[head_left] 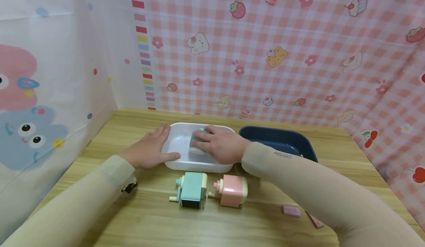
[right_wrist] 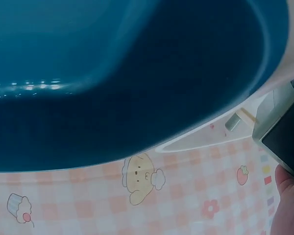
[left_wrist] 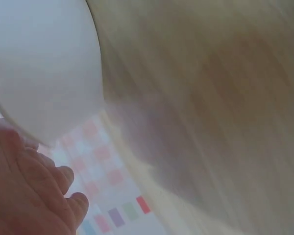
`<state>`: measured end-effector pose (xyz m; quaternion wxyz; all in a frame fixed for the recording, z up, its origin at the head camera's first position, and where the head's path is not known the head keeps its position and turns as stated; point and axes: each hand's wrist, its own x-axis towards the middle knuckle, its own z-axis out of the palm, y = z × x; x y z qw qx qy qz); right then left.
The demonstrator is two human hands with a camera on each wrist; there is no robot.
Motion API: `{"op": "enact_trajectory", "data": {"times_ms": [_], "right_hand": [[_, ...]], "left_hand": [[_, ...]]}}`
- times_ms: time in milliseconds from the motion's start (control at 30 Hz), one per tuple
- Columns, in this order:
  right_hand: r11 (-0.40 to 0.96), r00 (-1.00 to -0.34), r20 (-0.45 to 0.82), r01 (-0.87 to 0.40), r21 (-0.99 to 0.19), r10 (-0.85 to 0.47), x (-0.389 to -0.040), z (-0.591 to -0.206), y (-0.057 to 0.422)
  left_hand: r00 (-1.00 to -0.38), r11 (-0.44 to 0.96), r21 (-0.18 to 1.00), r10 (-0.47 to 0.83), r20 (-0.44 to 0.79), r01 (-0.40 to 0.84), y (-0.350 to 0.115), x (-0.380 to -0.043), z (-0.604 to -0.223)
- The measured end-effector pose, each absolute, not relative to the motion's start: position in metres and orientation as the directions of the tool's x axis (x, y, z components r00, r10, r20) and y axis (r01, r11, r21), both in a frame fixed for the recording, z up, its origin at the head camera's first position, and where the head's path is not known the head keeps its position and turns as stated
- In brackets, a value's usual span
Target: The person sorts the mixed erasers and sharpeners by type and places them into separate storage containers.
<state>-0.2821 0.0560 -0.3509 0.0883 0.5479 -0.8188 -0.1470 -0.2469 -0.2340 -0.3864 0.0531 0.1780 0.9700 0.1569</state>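
**Your R hand (head_left: 224, 144) Grasped Gray-Green Sharpener (head_left: 194, 139) in White Tray (head_left: 176, 143)**

Head view: Your R hand was closed around the gray-green sharpener, fingers over its top, w/ the unit inside the white tray. Contact btwn its base & the tray floor couldn't be confirmed. Your L hand (head_left: 147, 149) was at the tray's L end, grip relaxed: fingers extended by the rim, thumb over the front L corner. The navy tray (head_left: 282, 136) sat just R of the white tray, partly behind your R forearm. In front of the white tray, a mint sharpener (head_left: 192, 188) & a pink sharpener (head_left: 232, 191) sat side by side, crank handles pointing L. A pink block (head_left: 291, 211) & a reddish strip (head_left: 314, 219) lay on the table (head_left: 149, 217) near your R sleeve (head_left: 318, 184).

L-wrist view: The white tray's wall occupied the upper L corner. Your L hand's fingers lay beside it, loosely bent.

R-wrist view: The navy tray filled most of the upper area. The gray-green sharpener showed at the R edge, incl. dark panel & small crank; your fingertip (right_wrist: 284, 180) touched it.
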Motion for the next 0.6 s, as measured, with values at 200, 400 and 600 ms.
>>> {"op": "enact_trajectory", "data": {"times_ms": [200,400,600], "right_hand": [[0.344,-0.379,-0.041,-0.874,0.342,-0.924,-0.284,-0.352,0.046],[0.334,-0.386,-0.092,-0.877,0.347,-0.918,-0.284,-0.354,0.036],[0.306,-0.389,-0.185,-0.881,0.361,-0.902,-0.285,-0.353,0.03]], "left_hand": [[-0.923,0.877,0.336,0.382,-0.05,0.345,-0.242,-0.249,-0.387],[-0.921,0.878,0.347,0.38,-0.087,0.329,-0.24,-0.249,-0.386],[-0.925,0.883,0.362,0.362,-0.116,0.3,-0.241,-0.247,-0.383]]}}
